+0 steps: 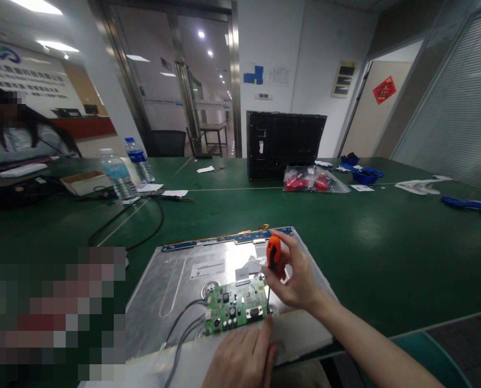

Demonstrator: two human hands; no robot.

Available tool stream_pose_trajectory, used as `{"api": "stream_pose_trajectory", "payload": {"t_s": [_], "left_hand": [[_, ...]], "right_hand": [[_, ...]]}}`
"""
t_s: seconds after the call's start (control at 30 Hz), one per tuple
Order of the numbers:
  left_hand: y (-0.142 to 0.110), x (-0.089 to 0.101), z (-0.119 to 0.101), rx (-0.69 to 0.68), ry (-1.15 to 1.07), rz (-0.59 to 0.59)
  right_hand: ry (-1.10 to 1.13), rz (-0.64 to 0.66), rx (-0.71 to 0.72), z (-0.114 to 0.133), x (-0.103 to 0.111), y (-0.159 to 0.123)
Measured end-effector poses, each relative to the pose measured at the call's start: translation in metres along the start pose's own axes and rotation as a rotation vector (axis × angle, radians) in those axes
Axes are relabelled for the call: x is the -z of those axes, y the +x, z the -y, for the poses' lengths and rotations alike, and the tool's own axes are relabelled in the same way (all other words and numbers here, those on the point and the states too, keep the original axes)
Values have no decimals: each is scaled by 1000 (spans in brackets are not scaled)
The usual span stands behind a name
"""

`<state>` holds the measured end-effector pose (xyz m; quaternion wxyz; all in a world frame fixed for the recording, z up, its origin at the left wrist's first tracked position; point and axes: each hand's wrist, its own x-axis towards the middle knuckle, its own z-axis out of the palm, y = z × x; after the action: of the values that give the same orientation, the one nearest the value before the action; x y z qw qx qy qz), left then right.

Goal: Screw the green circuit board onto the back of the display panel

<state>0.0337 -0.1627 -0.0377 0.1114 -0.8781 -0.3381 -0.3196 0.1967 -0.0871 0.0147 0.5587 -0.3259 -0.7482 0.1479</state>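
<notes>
My right hand (294, 277) is closed round the orange and black handle of a screwdriver (273, 252), held upright. Its thin shaft points down to the right corner of a green circuit board (238, 302). My left hand (240, 355) lies over the near edge of a metal display panel (159, 285), fingers stretched out, one fingertip beside the screwdriver's tip. The board rests on the panel, with dark cables (183, 320) running from its left side. Along the panel's far edge runs a narrow blue circuit strip (224, 238). The palm of my left hand is hidden.
Two water bottles (121, 175) stand at the left beside a black cable (161, 221). A black monitor (286, 143) stands at the back, with a plastic bag of red items (315, 180) before it. Blue straps (468, 205) lie at the right. A person sits at the far left.
</notes>
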Motion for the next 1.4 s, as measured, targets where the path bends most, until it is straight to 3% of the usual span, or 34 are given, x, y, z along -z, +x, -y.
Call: {"api": "stream_pose_trajectory", "payload": {"t_s": [0.53, 1.1, 1.4], "left_hand": [[4, 2, -2, -18, 45, -59], [3, 2, -1, 17, 32, -80], [0, 1, -1, -1, 33, -70]], "right_hand": [[10, 34, 26, 1, 2, 1], [-5, 23, 194, 6, 3, -2], [-10, 22, 170, 4, 2, -5]]}}
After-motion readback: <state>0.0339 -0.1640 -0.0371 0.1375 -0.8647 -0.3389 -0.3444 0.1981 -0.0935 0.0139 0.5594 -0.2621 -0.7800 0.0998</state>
